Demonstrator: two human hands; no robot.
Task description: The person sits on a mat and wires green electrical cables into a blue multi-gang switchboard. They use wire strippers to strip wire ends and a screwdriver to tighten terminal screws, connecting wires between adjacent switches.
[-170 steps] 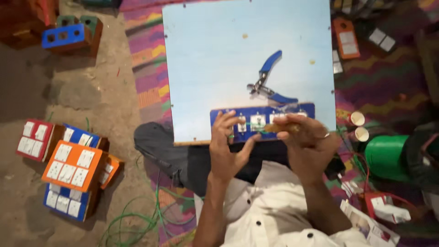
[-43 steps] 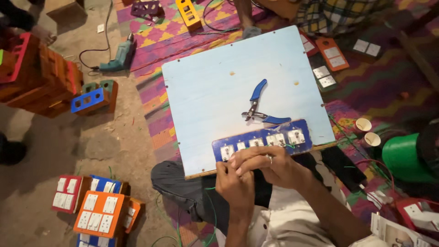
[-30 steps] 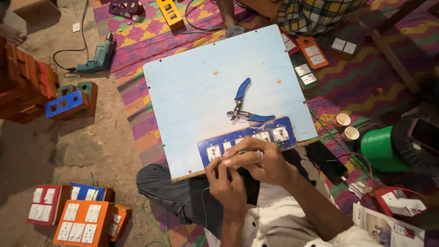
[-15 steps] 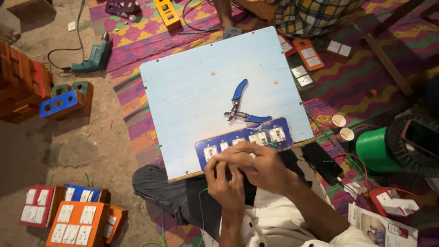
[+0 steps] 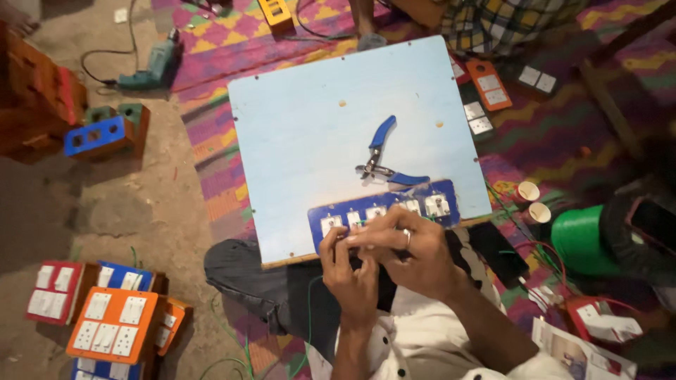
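Observation:
A blue switch panel (image 5: 422,204) with several white switch backs lies along the near edge of a pale blue board (image 5: 317,127) resting on my lap. My left hand (image 5: 346,271) and my right hand (image 5: 412,255) meet at the panel's near edge, fingers pinched together on its left part, where a thin green wire (image 5: 308,317) runs down. A ring shows on my right hand. Blue-handled pliers (image 5: 380,156) lie open on the board just beyond the panel, untouched.
Orange, red and blue switch boxes (image 5: 105,327) sit at lower left, a blue box (image 5: 98,135) and a drill (image 5: 151,67) at upper left. A green wire spool (image 5: 581,239) and two paper cups (image 5: 533,200) stand right. Another person (image 5: 493,17) sits beyond the board.
The view has shifted as my head moved. My hands stayed at the panel's near edge, drawing closer together and fingering its left part. The pliers have not moved.

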